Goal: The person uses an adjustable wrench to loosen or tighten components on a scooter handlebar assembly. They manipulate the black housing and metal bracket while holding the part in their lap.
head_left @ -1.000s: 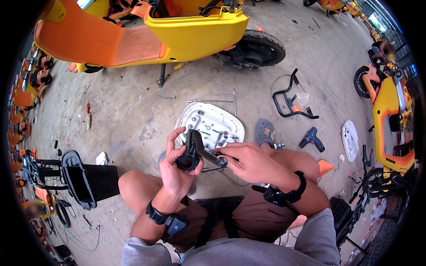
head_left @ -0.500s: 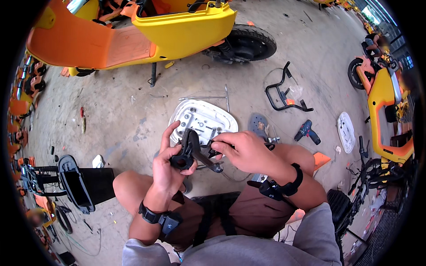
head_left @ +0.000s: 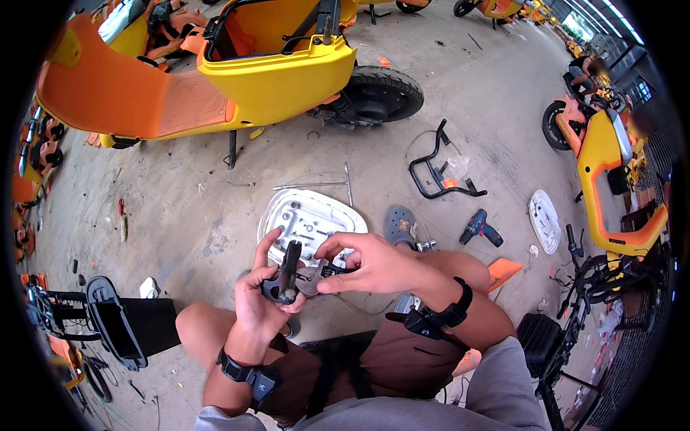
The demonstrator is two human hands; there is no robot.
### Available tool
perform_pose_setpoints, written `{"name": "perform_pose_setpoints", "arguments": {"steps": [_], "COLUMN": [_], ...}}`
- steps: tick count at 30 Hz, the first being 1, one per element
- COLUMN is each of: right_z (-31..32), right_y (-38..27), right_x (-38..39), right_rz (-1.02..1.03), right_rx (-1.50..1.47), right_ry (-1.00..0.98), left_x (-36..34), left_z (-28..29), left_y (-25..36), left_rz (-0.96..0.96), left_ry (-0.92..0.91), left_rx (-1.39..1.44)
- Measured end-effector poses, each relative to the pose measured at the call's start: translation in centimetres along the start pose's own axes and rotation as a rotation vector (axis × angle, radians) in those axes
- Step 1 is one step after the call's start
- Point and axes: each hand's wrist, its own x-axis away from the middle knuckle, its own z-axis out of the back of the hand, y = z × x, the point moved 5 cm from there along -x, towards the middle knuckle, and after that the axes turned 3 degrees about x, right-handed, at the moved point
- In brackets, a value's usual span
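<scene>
My left hand (head_left: 260, 298) grips a black brake lever (head_left: 289, 271) with its bracket, tilted so its rounded tip points toward me. The index finger sticks up, while the other fingers wrap round the bracket. From the right, my right hand (head_left: 374, 264) pinches what looks like a small adjustable wrench (head_left: 309, 280), its grey jaws close beside the lever. Whether the jaws touch the lever, I cannot tell. The wrench's handle is mostly hidden in my palm. Beyond both hands, a white oval panel (head_left: 327, 224) lies on the floor with small parts on it.
A T-shaped metal rod (head_left: 348, 185) lies behind the panel. To the right are a black tube frame (head_left: 424, 169), a cordless drill (head_left: 481, 228) and another white panel (head_left: 544, 223). A yellow-orange scooter (head_left: 280, 86) stands ahead. On the left is a black bin-like part (head_left: 147, 323).
The brake lever has turned in my left hand, its tip swinging from the right toward me. My right hand has moved lower and left, bringing the wrench's jaws into sight beside the lever.
</scene>
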Motion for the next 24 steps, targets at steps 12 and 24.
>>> {"name": "perform_pose_setpoints", "arguments": {"steps": [12, 24], "right_z": [-0.3, -2.2], "right_y": [-0.9, 0.1], "right_x": [0.2, -0.2], "right_rz": [0.189, 0.148], "right_rx": [0.232, 0.045], "right_ry": [0.248, 0.288], "left_x": [-0.3, -0.4], "left_z": [0.9, 1.0], "left_y": [0.2, 0.6], "left_rz": [-0.11, -0.206], "left_ry": [0.104, 0.1], "left_rx": [0.007, 0.044]}}
